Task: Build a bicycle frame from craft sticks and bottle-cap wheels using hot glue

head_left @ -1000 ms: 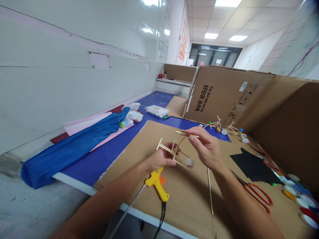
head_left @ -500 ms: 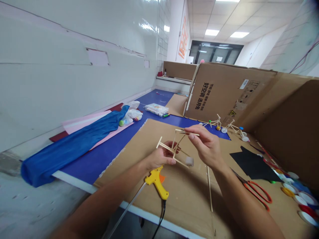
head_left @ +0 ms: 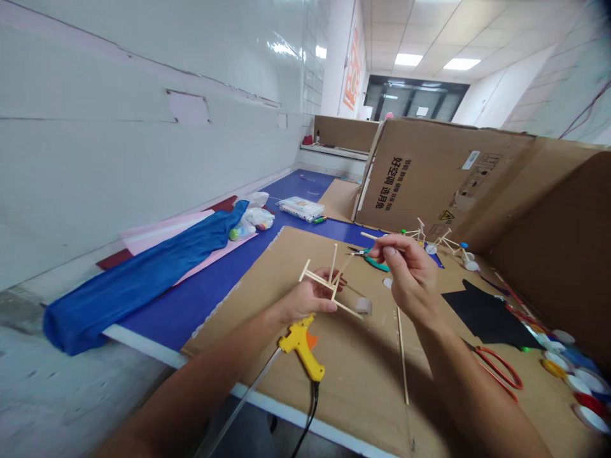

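My left hand [head_left: 310, 300] is closed round a small frame of thin wooden sticks [head_left: 321, 278], held above the cardboard sheet. One stick of the frame points up, and a short crossbar tips its left end. My right hand [head_left: 405, 261] pinches a short wooden stick [head_left: 368, 236], up and to the right of the frame and apart from it. Its far end is hidden in my fingers. Below my left hand lies a yellow glue gun [head_left: 305, 356] with a black cord. Pliers with teal handles [head_left: 377, 259] lie between and beyond my hands.
A cardboard sheet [head_left: 267, 286] covers the blue table. Scissors with red handles [head_left: 501, 372], black sheet material [head_left: 487, 312] and several bottle caps [head_left: 554, 367] lie at right. Stick models [head_left: 446, 242] stand before a large cardboard box [head_left: 429, 172]. Blue cloth [head_left: 143, 280] lies left.
My right hand has drawn the short stick off the top of the frame, moving right and slightly up. The pliers now show behind. My left hand stays nearly still.
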`<move>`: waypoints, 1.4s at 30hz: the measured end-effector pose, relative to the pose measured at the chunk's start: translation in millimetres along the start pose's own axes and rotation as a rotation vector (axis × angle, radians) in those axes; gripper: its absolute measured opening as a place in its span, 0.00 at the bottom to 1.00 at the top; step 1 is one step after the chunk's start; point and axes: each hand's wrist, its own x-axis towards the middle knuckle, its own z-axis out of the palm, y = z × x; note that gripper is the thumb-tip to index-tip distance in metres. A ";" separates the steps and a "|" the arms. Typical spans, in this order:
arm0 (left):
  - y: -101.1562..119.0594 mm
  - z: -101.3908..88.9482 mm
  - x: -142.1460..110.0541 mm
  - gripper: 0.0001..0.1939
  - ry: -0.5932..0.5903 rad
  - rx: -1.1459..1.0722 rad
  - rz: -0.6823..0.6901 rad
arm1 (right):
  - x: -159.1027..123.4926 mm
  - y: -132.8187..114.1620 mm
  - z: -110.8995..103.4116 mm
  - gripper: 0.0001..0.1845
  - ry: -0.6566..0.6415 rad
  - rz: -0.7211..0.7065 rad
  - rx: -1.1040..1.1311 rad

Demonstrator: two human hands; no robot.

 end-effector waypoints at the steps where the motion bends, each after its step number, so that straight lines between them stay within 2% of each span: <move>1: 0.6 0.0 0.1 0.39 0.011 0.000 -0.007 | -0.1 1.8 -2.7 0.08 -0.017 0.017 -0.031; 3: 0.9 -0.6 0.7 0.40 0.025 -0.004 -0.017 | -0.9 5.2 -8.8 0.10 -0.113 0.053 -0.134; 9: -2.8 -3.9 2.6 0.39 0.046 -0.009 0.024 | -10.2 8.7 -13.8 0.37 -0.551 0.179 -0.446; 13: -4.5 -5.9 3.8 0.38 0.054 -0.003 0.062 | -15.2 11.4 -5.0 0.42 -0.688 0.234 -0.543; 22: -1.8 -4.6 3.8 0.39 0.086 -0.031 0.044 | -19.9 22.3 0.5 0.38 -0.676 0.220 -0.548; 35: -1.0 -5.5 4.5 0.39 0.092 -0.035 0.026 | -19.8 22.9 4.8 0.35 -0.688 0.240 -0.552; 42: 0.2 -5.3 4.1 0.42 0.093 -0.012 0.030 | -19.3 21.9 5.5 0.33 -0.681 0.242 -0.551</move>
